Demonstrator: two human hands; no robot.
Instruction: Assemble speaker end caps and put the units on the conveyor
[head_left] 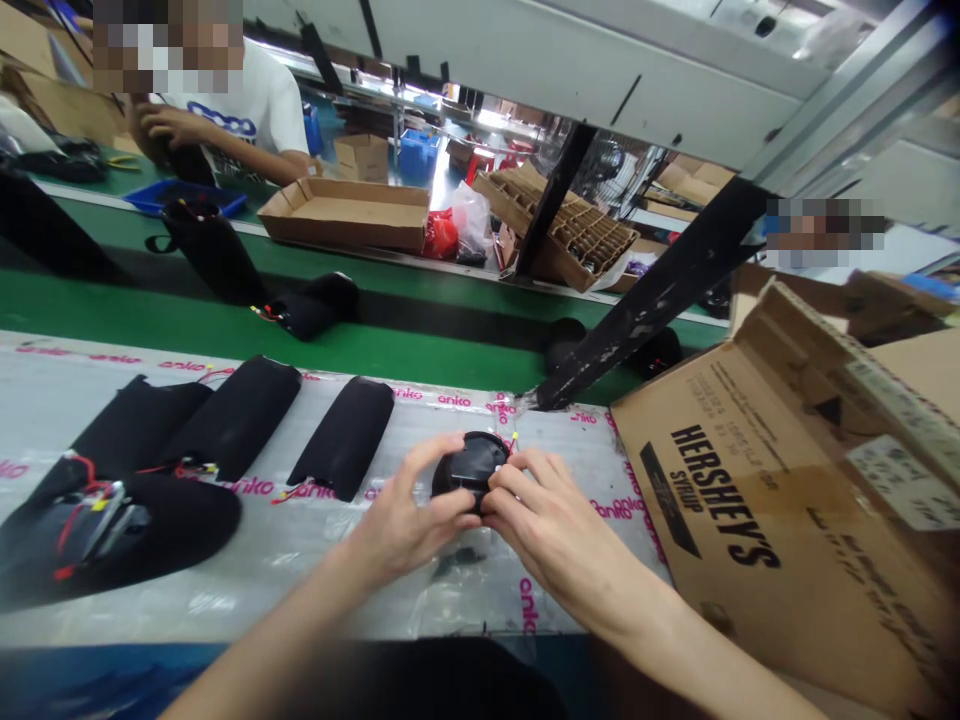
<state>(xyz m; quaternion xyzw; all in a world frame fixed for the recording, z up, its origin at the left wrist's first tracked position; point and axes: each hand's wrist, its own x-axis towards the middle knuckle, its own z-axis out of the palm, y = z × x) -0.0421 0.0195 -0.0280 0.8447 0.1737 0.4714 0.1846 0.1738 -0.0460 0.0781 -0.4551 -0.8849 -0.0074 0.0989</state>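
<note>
Between both hands is a black cylindrical speaker-like housing (469,465), its dark plastic end turned toward me. My left hand (420,505) grips its left side, thumb at the lower edge and fingers over the top. On the right edge, the fingers of my right hand (529,490) are pinched together, with a small yellow connector (514,437) showing just above them. What exactly the right fingertips hold is hidden. To the left lie a black fabric-covered cylinder (345,435), another black cylinder (240,415), and an open one (120,530) with red wires and connectors exposed.
A Hershey's syrup carton (757,490) stands at the right. Beyond the wrapped worktop (420,420) runs a green conveyor belt (420,350) with more black cylinders (210,250). A black post (645,290) slants over it. Across sits a person (262,110) beside a shallow cardboard tray (345,215).
</note>
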